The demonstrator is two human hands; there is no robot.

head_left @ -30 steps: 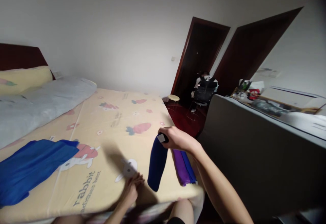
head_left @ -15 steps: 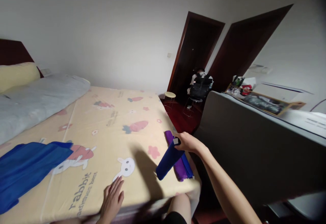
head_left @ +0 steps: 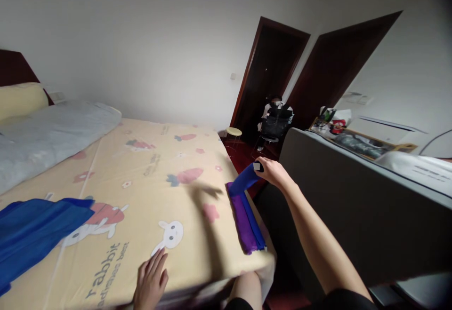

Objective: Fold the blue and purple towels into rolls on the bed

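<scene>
My right hand (head_left: pixel 273 171) grips one end of a folded blue cloth (head_left: pixel 244 178) by its white tag. The cloth's other end hangs down over the far end of a folded purple cloth (head_left: pixel 243 223); I cannot tell whether they touch. Another folded blue cloth (head_left: pixel 254 223) lies alongside the purple one, at the bed's right edge. My left hand (head_left: pixel 151 277) rests flat on the patterned bed sheet (head_left: pixel 141 211), fingers stretched out and holding nothing. To its left a larger blue cloth (head_left: pixel 42 230) is laid out, partly outside the view.
A grey quilt (head_left: pixel 63 131) and a yellow pillow (head_left: pixel 21 98) lie at the bed's head. Right of the bed stands a dark grey panel (head_left: pixel 346 206) with items on its top. By the doorway are a stool (head_left: pixel 233 131) and a seated person (head_left: pixel 276 117).
My right hand has moved up and away with the blue cloth, which has swung from in front of the purple cloth to its far end. My left hand stays flat on the sheet.
</scene>
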